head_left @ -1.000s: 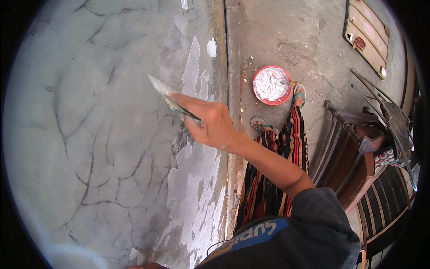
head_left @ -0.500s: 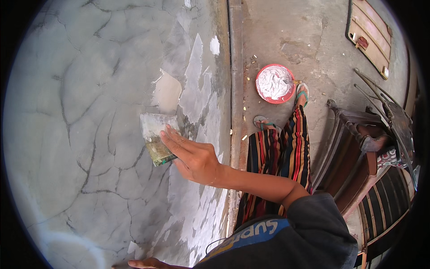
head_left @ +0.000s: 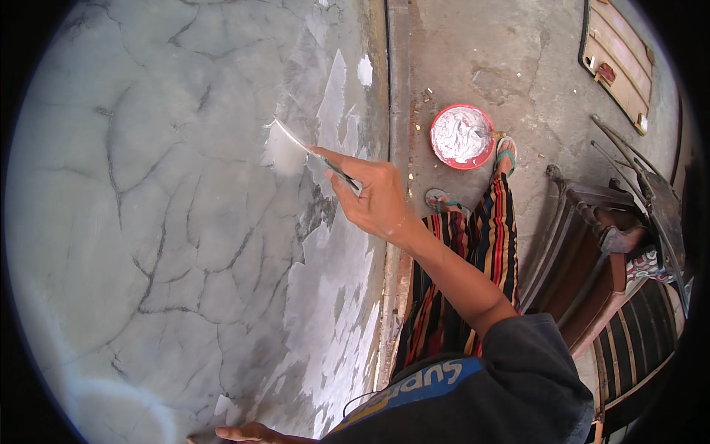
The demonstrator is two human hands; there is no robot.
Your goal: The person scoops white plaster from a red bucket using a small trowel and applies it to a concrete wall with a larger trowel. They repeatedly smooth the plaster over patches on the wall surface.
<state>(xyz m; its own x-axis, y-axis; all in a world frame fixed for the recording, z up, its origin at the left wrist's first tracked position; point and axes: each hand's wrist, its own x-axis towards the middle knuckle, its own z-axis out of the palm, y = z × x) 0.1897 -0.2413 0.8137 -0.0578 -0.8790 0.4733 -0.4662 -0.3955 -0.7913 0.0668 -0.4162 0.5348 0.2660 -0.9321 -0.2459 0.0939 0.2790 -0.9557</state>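
Observation:
My right hand (head_left: 373, 196) is closed around a flat putty scraper (head_left: 336, 172), seen nearly edge-on. Its far edge carries a ridge of pale putty and meets the grey wall (head_left: 200, 251) at the top of a smooth putty patch (head_left: 285, 154). Dark branching cracks run over the wall, and whitish putty patches (head_left: 325, 277) cover its right side. My left hand (head_left: 251, 432) shows only in part at the lower edge, close to the wall. One finger points left; the other fingers and anything in them are mostly hidden.
A red bowl (head_left: 436, 152) of white putty, with a tool's handle over its rim, stands on the concrete floor (head_left: 481, 37) beside my sandalled feet. Brown chairs or stacked furniture (head_left: 584, 251) crowd the right. A wooden panel (head_left: 625, 59) lies at the upper right.
My right hand has moved up and right, and the scraper has turned from flat-on to nearly edge-on, reaching the patch's top. The view has shifted slightly. My left hand stays at the lower edge.

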